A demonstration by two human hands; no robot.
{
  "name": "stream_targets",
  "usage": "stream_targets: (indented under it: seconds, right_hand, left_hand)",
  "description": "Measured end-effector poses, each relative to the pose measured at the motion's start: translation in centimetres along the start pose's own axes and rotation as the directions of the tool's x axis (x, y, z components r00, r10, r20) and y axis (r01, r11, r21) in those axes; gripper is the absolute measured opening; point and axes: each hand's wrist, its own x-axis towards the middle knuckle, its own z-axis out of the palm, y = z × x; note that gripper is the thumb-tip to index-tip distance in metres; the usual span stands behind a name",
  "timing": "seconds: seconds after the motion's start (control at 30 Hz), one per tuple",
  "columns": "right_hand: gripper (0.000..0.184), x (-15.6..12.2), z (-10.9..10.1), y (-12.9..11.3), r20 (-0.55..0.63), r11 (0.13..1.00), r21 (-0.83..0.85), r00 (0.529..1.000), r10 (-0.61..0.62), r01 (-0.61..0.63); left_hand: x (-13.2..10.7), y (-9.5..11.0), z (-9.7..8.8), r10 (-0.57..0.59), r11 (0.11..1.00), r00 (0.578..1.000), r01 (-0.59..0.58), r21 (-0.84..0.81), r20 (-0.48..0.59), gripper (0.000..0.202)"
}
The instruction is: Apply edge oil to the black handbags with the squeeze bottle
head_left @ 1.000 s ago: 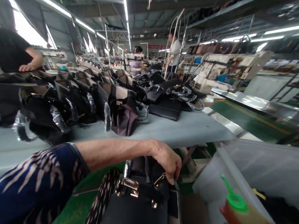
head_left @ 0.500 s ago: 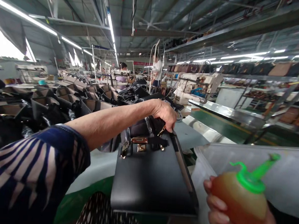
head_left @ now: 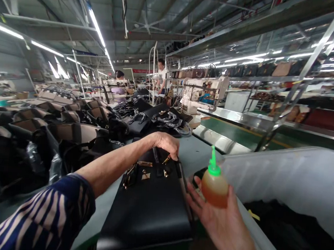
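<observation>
A black handbag (head_left: 152,204) with gold fittings lies in front of me, its flat side facing up. My left hand (head_left: 168,143) grips the bag's far edge at the right corner, fingers curled down beside a gold zip pull (head_left: 167,159). A round squeeze bottle (head_left: 214,187) with a green nozzle cap and amber liquid rests upright in my right hand (head_left: 220,220). The thumb lies against the bottle's right side and the fingers spread out on its left, close to the bag's right side. Part of the palm is behind the bottle.
Many unfinished black bags (head_left: 69,131) crowd the left. Bags and wrapped handles (head_left: 173,119) are heaped beyond the table (head_left: 199,150). At right, a white bin (head_left: 284,160) holds dark material (head_left: 291,232). A sewing machine (head_left: 205,91) and a person (head_left: 161,77) are farther back.
My view has swung right and down. The right hand has brought the bottle leftward toward the bag, turned it more upright and spread its fingers. The left hand still grips the bag's edge.
</observation>
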Motion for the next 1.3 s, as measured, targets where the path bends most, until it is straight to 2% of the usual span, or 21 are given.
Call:
stream_targets:
  seconds: [0.17, 0.3, 0.43, 0.5, 0.57, 0.67, 0.73, 0.87, 0.9, 1.0, 1.07, 1.17, 1.3]
  right_hand:
    - [0.051, 1.3, -0.5, -0.2, -0.062, 0.996, -0.01, 0.994, 0.088, -0.089]
    - [0.056, 0.4, -0.2, -0.3, -0.119, 0.991, 0.073, 0.985, 0.121, -0.113]
    - [0.063, -0.4, 0.4, 0.2, -0.15, 0.987, 0.086, 0.977, 0.149, -0.137]
    - [0.065, -0.3, 0.6, 0.6, -0.153, 0.987, 0.109, 0.979, 0.134, -0.118]
    - [0.056, -0.1, 0.9, 0.9, -0.159, 0.984, 0.156, 0.982, 0.106, -0.081]
    - [0.039, 0.1, 1.3, 0.9, -0.206, 0.976, 0.212, 0.973, 0.103, -0.059]
    - [0.037, 0.1, 1.6, 0.9, -0.261, 0.974, 0.218, 0.959, 0.113, -0.056]
    - [0.038, 0.0, 2.0, 0.9, -0.269, 0.979, 0.196, 0.957, 0.106, -0.053]
    - [0.038, 0.0, 2.1, 1.0, -0.259, 0.98, 0.193, 0.96, 0.102, -0.051]
    - [0.044, -0.3, 2.0, 1.2, -0.258, 0.98, 0.195, 0.962, 0.087, -0.037]
    - [0.059, -0.5, 1.8, 1.3, -0.243, 0.982, 0.188, 0.968, 0.071, -0.025]
    - [0.083, -0.8, 1.5, 1.4, -0.226, 0.988, 0.151, 0.973, 0.048, -0.014]
    - [0.086, -1.4, 1.4, 1.6, -0.222, 0.991, 0.131, 0.975, 0.002, 0.028]
  left_hand:
    - [0.7, -1.6, 0.3, 0.003, 1.0, 1.0, -0.003, -0.019, -0.02, 0.018]
    - [0.7, -1.7, 1.1, -0.024, 0.999, 0.998, 0.022, -0.028, -0.054, 0.018]
    - [0.4, -1.7, 1.7, -0.045, 0.999, 0.996, 0.044, -0.012, -0.083, 0.021]
    - [0.2, -1.8, 2.1, -0.058, 0.998, 0.994, 0.059, 0.007, -0.088, 0.026]
    - [-0.1, -1.8, 2.5, -0.065, 0.997, 0.991, 0.069, 0.031, -0.115, 0.031]
    - [-1.2, -1.5, 3.3, -0.085, 0.991, 0.973, 0.105, 0.084, -0.217, 0.041]
    - [-2.1, -1.4, 3.8, -0.11, 0.984, 0.958, 0.142, 0.106, -0.263, 0.053]
    - [-3.2, -1.6, 4.5, -0.104, 0.99, 0.962, 0.123, 0.064, -0.251, 0.074]
    - [-3.2, -1.7, 4.6, -0.103, 0.992, 0.96, 0.118, 0.043, -0.262, 0.07]
    - [-3.0, -1.7, 5.0, -0.14, 0.99, 0.946, 0.129, -0.058, -0.294, 0.039]
    - [-2.9, -1.3, 5.2, -0.172, 0.98, 0.94, 0.134, -0.146, -0.296, 0.023]
    - [-3.1, -0.8, 5.5, -0.202, 0.967, 0.913, 0.127, -0.222, -0.354, 0.013]
    - [-3.3, -1.4, 5.9, -0.107, 0.947, 0.908, -0.031, -0.32, -0.405, 0.011]
